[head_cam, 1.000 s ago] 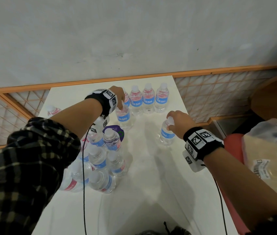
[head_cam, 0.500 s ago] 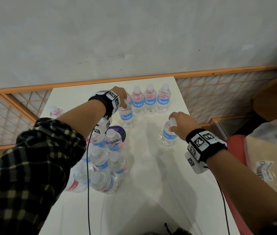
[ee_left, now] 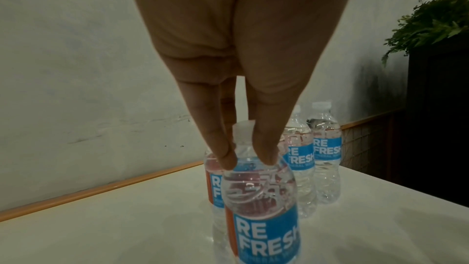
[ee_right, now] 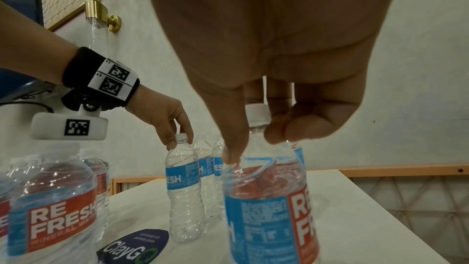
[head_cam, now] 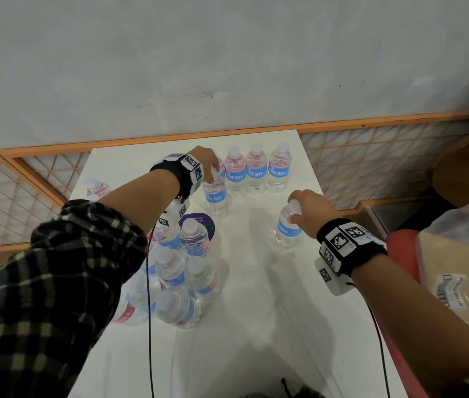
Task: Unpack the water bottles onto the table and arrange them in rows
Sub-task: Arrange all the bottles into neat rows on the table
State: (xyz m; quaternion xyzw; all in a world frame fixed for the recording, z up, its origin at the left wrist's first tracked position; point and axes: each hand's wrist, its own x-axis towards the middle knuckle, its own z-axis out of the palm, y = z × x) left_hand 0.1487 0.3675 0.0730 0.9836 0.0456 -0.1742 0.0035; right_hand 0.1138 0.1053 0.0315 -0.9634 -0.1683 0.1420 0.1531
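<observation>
Clear water bottles with blue and red labels stand on the white table [head_cam: 256, 326]. My left hand [head_cam: 208, 163] pinches the neck of one bottle [head_cam: 216, 195] just in front of the left end of a back row of bottles [head_cam: 256, 170]. In the left wrist view my fingertips [ee_left: 228, 162] hold that bottle [ee_left: 261, 208] below its cap. My right hand [head_cam: 308, 211] grips the neck of another bottle [head_cam: 287, 232], upright near the table's right side. The right wrist view shows this bottle [ee_right: 266, 218] and my left hand [ee_right: 172, 125].
A tight cluster of several bottles [head_cam: 181, 271] stands at the table's left, beside a round purple sticker [head_cam: 201, 221]. One bottle [head_cam: 96, 188] stands alone at the far left edge. A clear plastic bag [head_cam: 463, 254] and a round wooden seat [head_cam: 468, 168] are to the right.
My left hand has carried its bottle a little farther back, closer to the back row. My right hand and its bottle have hardly moved.
</observation>
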